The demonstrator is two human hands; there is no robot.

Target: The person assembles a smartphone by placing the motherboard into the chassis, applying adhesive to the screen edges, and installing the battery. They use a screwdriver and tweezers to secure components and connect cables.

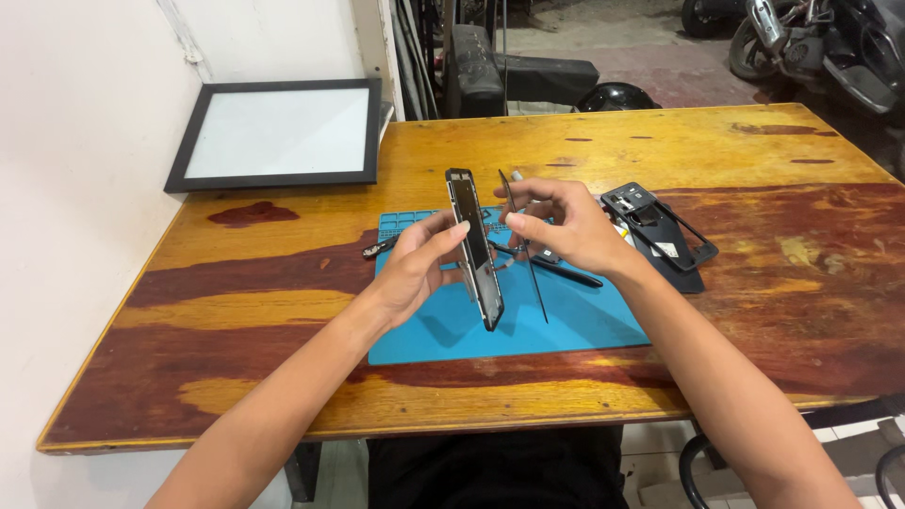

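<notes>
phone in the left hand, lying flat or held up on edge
On edge: the phone stands raised above the blue mat, gripped by the left hand, its thin side facing the camera.

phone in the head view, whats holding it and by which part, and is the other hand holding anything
The left hand grips the opened phone on edge, around its middle. The right hand pinches a thin dark panel near its upper end.

Bright even light, soft shadows under the hands (500,247), mild sheen along the tabletop (660,141) far edge, sharp focus, slight wide-angle bend at corners
</notes>
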